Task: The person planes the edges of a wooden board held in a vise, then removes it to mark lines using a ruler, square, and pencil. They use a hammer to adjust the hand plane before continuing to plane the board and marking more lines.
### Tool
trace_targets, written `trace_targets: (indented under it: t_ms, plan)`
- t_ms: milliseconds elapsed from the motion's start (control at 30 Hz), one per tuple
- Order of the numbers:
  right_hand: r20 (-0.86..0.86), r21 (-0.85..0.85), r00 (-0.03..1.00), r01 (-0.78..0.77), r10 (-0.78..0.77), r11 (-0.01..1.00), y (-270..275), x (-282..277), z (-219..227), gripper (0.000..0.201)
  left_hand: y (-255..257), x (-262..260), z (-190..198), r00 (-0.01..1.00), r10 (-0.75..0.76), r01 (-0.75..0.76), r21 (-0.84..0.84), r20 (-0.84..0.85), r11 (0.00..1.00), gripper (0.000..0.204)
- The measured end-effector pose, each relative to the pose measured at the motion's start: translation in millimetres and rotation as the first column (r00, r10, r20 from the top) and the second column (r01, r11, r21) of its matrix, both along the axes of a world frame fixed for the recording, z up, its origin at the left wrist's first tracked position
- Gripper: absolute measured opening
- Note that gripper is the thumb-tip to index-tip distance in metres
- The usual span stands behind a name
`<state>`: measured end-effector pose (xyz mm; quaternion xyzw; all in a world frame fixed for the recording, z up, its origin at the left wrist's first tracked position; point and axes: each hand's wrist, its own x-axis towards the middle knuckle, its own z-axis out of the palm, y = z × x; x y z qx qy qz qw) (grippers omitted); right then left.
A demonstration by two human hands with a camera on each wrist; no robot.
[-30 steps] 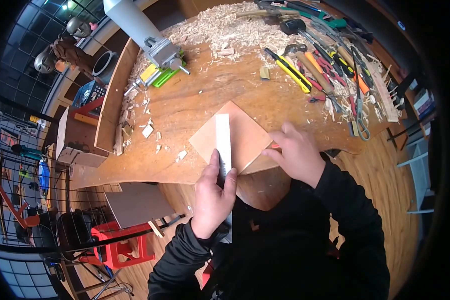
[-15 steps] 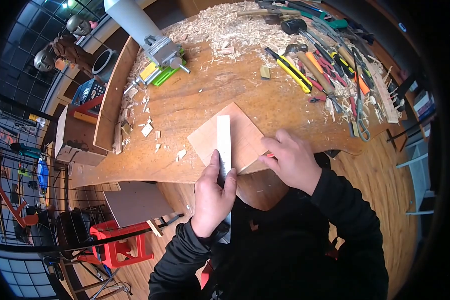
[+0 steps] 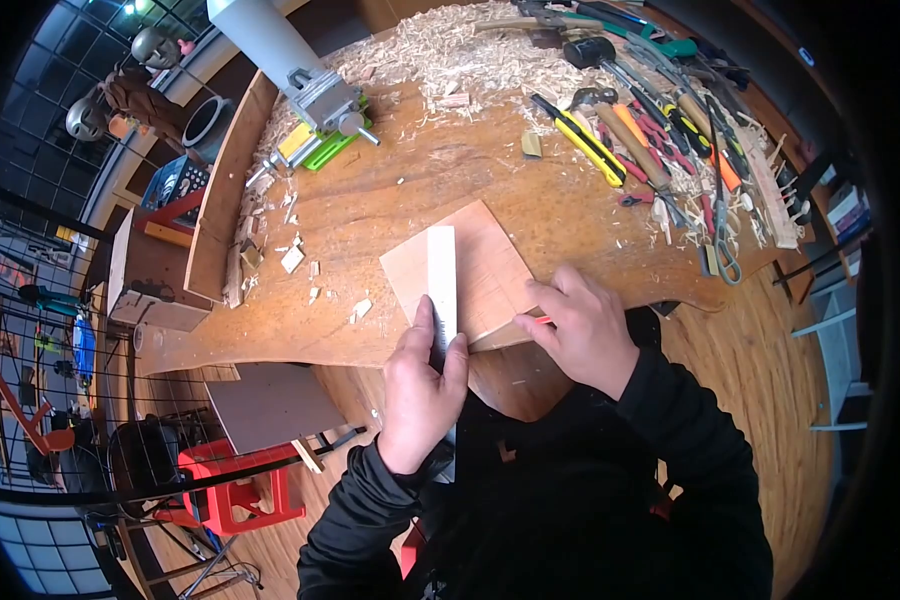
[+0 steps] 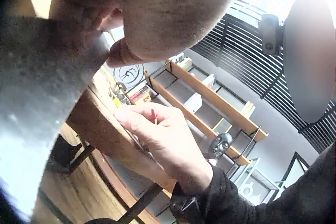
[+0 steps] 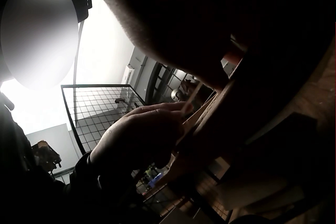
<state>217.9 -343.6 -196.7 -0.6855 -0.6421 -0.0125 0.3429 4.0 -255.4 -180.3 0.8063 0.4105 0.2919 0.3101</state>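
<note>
A thin square wooden board (image 3: pixel 492 268) with faint lines on it lies turned at the front edge of the workbench. Across it runs a steel ruler (image 3: pixel 442 262), its lower part reaching back past the bench edge toward the person. The left hand (image 3: pixel 420 385) grips this ruler, index finger along one side and thumb on the other. At the board's right side, the right hand (image 3: pixel 585 328) pinches a slim red pencil (image 3: pixel 542 320), most of it hidden by the fingers. In the left wrist view the ruler (image 4: pixel 31 113) fills the left side, beyond it the right hand (image 4: pixel 168 137).
Wood shavings (image 3: pixel 410 60) cover the back of the workbench (image 3: pixel 370 220). A yellow utility knife (image 3: pixel 585 145) and several other tools lie at the right. A grey machine with a green base (image 3: pixel 330 150) stands back left, near a wooden side board (image 3: pixel 225 200). A red stool (image 3: pixel 240 490) is below left.
The board has turned slightly clockwise, and the ruler has shifted a little left. The right hand has moved in toward the board's right edge and slightly nearer the person.
</note>
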Motion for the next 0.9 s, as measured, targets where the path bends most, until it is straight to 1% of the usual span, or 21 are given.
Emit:
trace_targets:
  t_ms: [167, 233, 300, 367, 400, 433, 500, 533, 600, 633, 700, 733, 900]
  plan:
    - [0.002, 0.01, 1.0, 0.0, 0.0, 1.0, 0.0, 0.3, -1.1, 0.036, 7.9, -3.2, 8.6, 1.0, -0.002, 0.002, 0.012, 0.011, 1.0, 0.058]
    - [-0.011, 0.016, 1.0, 0.0, 0.0, 1.0, -0.2, 0.3, -2.1, 0.036, 14.5, -5.9, 21.5, 0.998, 0.006, -0.005, 0.03, -0.057, 1.0, 0.058]
    - [-0.021, 0.024, 1.0, -0.002, 0.003, 1.0, -0.4, 0.9, -3.2, 0.036, 24.1, -9.9, 28.9, 0.997, 0.006, 0.0, 0.073, -0.08, 0.997, 0.057]
    - [-0.032, 0.031, 0.999, -0.004, 0.005, 1.0, -1.5, 1.8, -3.2, 0.036, 36.3, -14.0, 38.1, 0.987, 0.03, 0.003, 0.203, -0.158, 0.979, 0.056]
    - [-0.07, -0.001, 0.998, -0.002, 0.002, 1.0, -2.4, 2.1, -2.5, 0.033, 41.6, -12.8, 44.4, 0.989, 0.031, 0.007, 0.258, -0.142, 0.966, 0.055]
    - [-0.107, -0.034, 0.994, -0.001, -0.002, 0.999, -3.2, 2.3, -2.2, 0.031, 41.2, -6.8, 60.7, 0.989, 0.051, -0.019, 0.223, -0.139, 0.975, 0.056]
    - [-0.114, -0.026, 0.993, -0.005, 0.002, 1.0, -3.9, 2.3, -2.6, 0.03, 59.8, -5.6, 62.2, 0.988, 0.051, 0.013, 0.403, -0.147, 0.915, 0.055]
    - [-0.12, -0.019, 0.993, -0.007, 0.004, 1.0, -3.8, 2.8, -2.7, 0.03, 67.6, -2.8, 65.2, 0.988, 0.053, 0.01, 0.404, -0.145, 0.915, 0.055]
    - [-0.133, 0.0, 0.991, -0.005, 0.005, 1.0, -4.0, 2.9, -4.6, 0.029, 80.8, 3.6, 70.2, 0.986, 0.029, 0.057, 0.496, -0.163, 0.866, 0.054]
    - [-0.148, 0.018, 0.989, -0.001, 0.003, 1.0, -4.1, 2.6, -5.3, 0.028, 85.6, 7.2, 70.3, 0.986, 0.031, 0.055, 0.498, -0.162, 0.866, 0.054]
    - [-0.146, 0.02, 0.989, 0.001, 0.002, 1.0, -4.4, 3.4, -5.7, 0.027, 93.1, 15.9, 66.1, 0.988, 0.019, 0.039, 0.366, -0.154, 0.93, 0.054]
    - [-0.147, 0.018, 0.989, 0.006, -0.003, 1.0, -4.5, 3.3, -5.6, 0.026, 93.9, 21.2, 63.1, 0.987, 0.026, 0.028, 0.328, -0.159, 0.944, 0.055]
    - [-0.142, 0.016, 0.99, 0.026, -0.024, 1.0, -3.6, 2.7, -8.7, 0.026, 87.7, 39.9, 47.1, 0.99, -0.014, 0.052, 0.263, -0.144, 0.963, 0.055]
